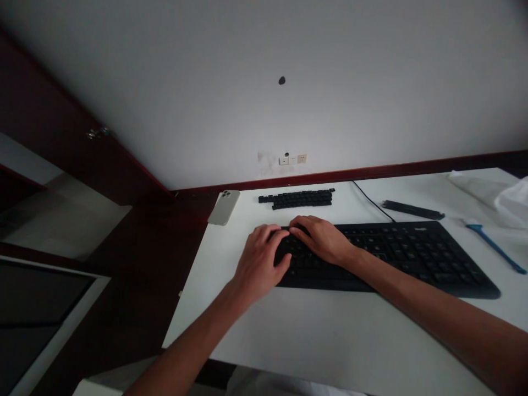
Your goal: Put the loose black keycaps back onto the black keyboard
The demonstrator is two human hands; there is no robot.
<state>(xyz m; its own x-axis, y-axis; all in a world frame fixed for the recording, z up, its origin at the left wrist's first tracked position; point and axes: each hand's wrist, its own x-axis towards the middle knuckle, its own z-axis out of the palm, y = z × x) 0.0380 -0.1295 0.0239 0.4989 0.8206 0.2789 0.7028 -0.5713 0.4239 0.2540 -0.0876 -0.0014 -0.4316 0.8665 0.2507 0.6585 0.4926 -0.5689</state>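
A black keyboard (pixel 412 256) lies on the white table, and the switch area at its left part shows few keycaps. My left hand (pixel 260 258) curls round the keyboard's left end, with its thumb over the keys. Close beside it, my right hand (pixel 324 239) bends its fingers together at the keyboard's upper left edge; what they hold, if anything, is hidden. The fingertips of both hands nearly meet there. Behind the hands, loose black keycaps (pixel 303 199) are laid out in rows.
A pale phone (pixel 224 208) lies at the table's left edge. To the right are a black strip-like piece (pixel 412 209), a blue-handled brush (pixel 495 246) and a crumpled white sheet (pixel 511 201). The keyboard's cable (pixel 373 202) runs toward the wall.
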